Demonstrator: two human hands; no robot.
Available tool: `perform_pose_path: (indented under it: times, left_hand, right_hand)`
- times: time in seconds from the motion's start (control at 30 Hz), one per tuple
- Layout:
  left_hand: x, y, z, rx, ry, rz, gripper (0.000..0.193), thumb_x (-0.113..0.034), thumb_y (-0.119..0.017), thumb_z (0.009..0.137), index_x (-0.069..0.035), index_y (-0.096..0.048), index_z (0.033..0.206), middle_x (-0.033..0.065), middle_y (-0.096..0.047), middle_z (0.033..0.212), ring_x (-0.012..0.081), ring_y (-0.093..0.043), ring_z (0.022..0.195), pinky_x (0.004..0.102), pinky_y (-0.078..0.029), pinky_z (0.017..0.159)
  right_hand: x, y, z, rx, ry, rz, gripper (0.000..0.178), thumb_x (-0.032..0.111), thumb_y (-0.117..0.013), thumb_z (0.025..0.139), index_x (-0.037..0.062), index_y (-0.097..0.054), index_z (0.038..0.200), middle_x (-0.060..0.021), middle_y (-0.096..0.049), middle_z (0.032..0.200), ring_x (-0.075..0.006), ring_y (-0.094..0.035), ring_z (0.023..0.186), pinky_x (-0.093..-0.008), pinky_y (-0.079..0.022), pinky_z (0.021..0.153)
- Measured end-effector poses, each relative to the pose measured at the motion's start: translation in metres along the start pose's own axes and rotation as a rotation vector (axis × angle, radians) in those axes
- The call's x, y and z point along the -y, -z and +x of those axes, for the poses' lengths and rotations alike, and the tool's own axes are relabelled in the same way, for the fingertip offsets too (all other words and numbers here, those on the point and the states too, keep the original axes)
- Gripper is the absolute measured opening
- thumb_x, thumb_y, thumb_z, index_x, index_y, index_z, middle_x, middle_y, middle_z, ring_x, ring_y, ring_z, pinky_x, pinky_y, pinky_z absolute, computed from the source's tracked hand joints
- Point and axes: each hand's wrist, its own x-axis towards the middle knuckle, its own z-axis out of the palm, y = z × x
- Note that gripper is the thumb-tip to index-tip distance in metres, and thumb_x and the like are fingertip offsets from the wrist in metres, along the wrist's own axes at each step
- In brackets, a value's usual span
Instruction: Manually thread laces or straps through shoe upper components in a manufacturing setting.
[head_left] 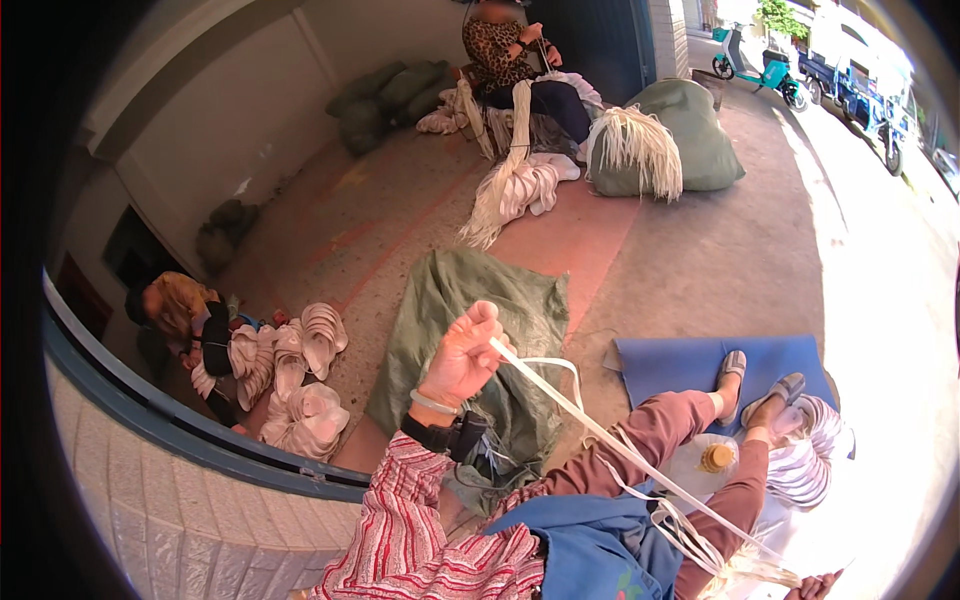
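My left hand (pixel 463 352) is raised in front of me, thumb and fingers closed on the end of a narrow white strap (pixel 600 432). The strap runs taut down to the right across my legs, toward my right hand (pixel 816 586) at the lower edge. Only the fingers of that hand show, closed by the strap's far end. A loose loop of the strap hangs below my left hand. More white straps (pixel 690 535) lie bundled over my lap, on a blue apron (pixel 600 545). Beyond my feet rests a bundle of white and striped straps (pixel 808 455).
A green woven sack (pixel 425 330) lies left of my legs, a blue mat (pixel 665 370) under my feet. A capped bottle (pixel 717 458) stands between my legs. Two people sit among strap bundles (pixel 525 187); a full green sack (pixel 705 135) is nearby. Scooters (pixel 765 70) stand outside.
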Motion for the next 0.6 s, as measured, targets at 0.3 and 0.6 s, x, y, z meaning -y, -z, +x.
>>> perform_pose_path:
  times: [0.3, 0.6]
  left_hand:
    - [-0.055, 0.069, -0.027, -0.25, -0.101, 0.128, 0.01, -0.011, -0.059, 0.092, -0.006, -0.061, 0.1, -0.0071, -0.042, 0.063, 0.0046, -0.043, 0.053, 0.0248, -0.046, 0.059]
    - [0.023, 0.038, -0.031, -0.11, 0.472, 0.664, 0.022, -0.02, -0.053, 0.096, -0.001, -0.061, 0.104, -0.0064, -0.045, 0.069, 0.0034, -0.042, 0.058, 0.0199, -0.036, 0.054]
  right_hand:
    - [0.033, 0.092, 0.044, 0.504, 0.744, -1.469, 0.034, 0.01, -0.043, 0.096, -0.0034, -0.051, 0.126, -0.0156, -0.063, 0.096, -0.0135, -0.048, 0.06, -0.0263, -0.038, 0.05]
    - [0.003, -0.02, -0.003, 0.681, 0.179, -1.556, 0.046, -0.005, -0.043, 0.077, 0.0024, -0.06, 0.119, -0.0082, -0.051, 0.085, -0.0156, -0.047, 0.06, -0.0257, -0.04, 0.049]
